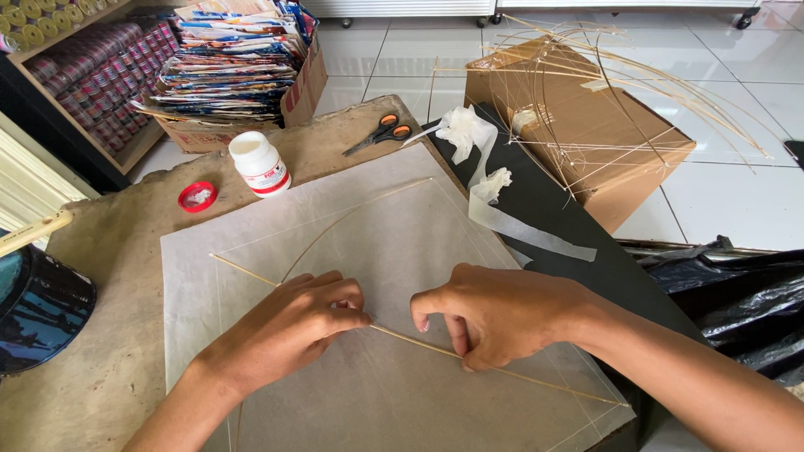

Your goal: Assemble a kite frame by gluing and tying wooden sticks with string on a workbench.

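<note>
A sheet of thin white paper (394,226) lies on a brown board (109,276). A long thin bamboo stick (243,269) crosses it from left to lower right, and a second, curved stick (368,205) arcs toward the top corner. My left hand (289,326) rests on the paper with its fingertips pressed against the straight stick near the middle. My right hand (494,314) is just to the right, fingers curled down, pinching the same stick against the paper.
A white glue bottle (260,163) stands open beside its red cap (198,197). Orange-handled scissors (381,134) lie at the board's far edge. White paper strips (486,188) trail over black sheet. A cardboard box (578,125) carries bamboo slivers; another holds stacked packets (230,59).
</note>
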